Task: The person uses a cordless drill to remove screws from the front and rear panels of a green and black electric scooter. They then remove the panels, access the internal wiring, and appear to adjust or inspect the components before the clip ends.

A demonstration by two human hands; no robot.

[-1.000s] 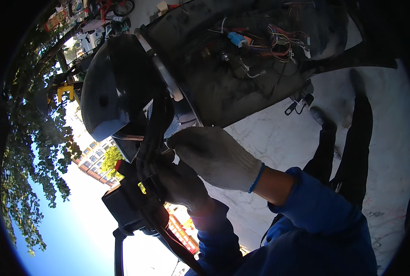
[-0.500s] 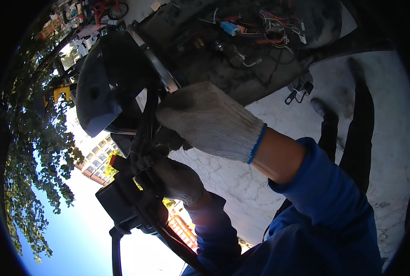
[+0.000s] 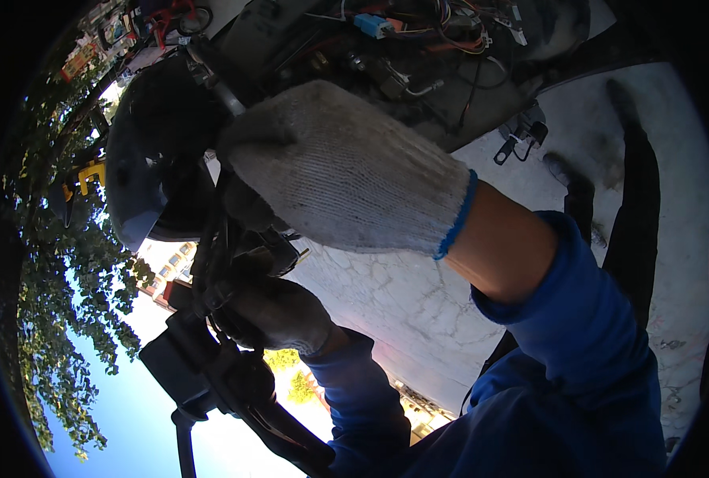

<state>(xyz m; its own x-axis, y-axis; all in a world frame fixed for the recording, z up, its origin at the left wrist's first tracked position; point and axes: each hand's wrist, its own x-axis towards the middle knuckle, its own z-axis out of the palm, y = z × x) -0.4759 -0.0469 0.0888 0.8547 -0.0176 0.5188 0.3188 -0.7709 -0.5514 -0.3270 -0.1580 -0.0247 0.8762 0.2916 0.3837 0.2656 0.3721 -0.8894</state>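
Note:
Knitted work gloves, grey-white, cover both my hands. My right hand is closed, its fingertips beside a glossy black rounded shell and above a bundle of black cables. What its fingers pinch is hidden behind the glove. Lower down, my left hand has its fingers curled round the dark cable bundle near the handlebar; shadow blurs the details there. A black boxy housing with a lever is mounted on the black handlebar, just below my left hand.
Beyond my right hand lies a dusty dark panel with coloured wires and a blue connector. A small black part with a metal tab sits near its edge. A person's dark-clothed legs are on the pale floor at the right.
My right hand has moved up and left, looking larger. The shell, handlebar and left hand have shifted left in view, and the wiring has shifted upward.

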